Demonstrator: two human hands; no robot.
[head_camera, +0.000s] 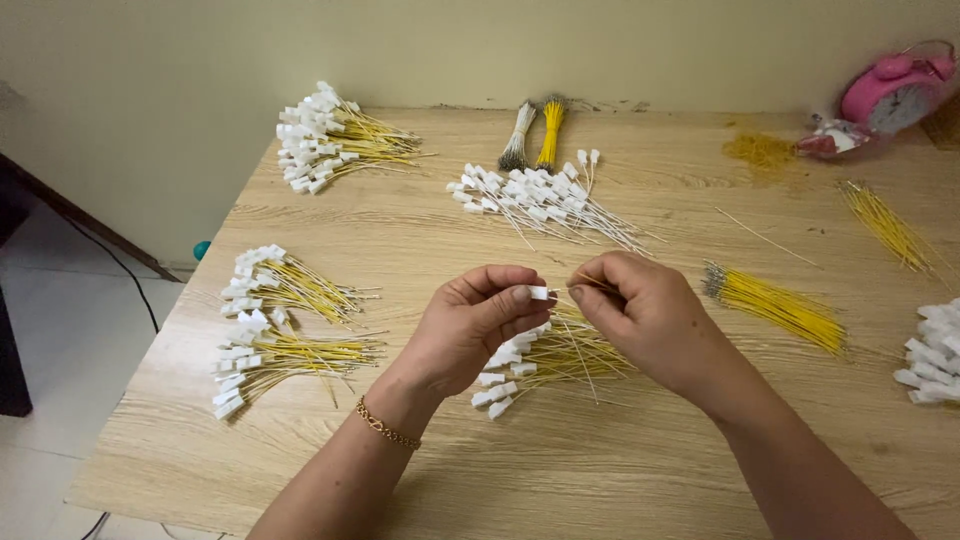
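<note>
Wire bundles (300, 165) at the table (620, 470) far left, loose wires (775, 305) right, clock (895, 90) far right corner.

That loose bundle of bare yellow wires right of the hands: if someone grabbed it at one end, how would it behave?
The yellow wire bundle would probably droop and fan out: the strands are thin and nothing visibly binds them. It looks light for its length. A push would likely scatter strands across the wooden table rather than slide them together.

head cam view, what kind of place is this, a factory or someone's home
Probably a home worktable used for small hand assembly, not a factory line. A plain wooden table carries sorted bundles of yellow wires with white connectors, the left hand pinches a white connector, and a pink alarm clock sits in the corner.
</note>
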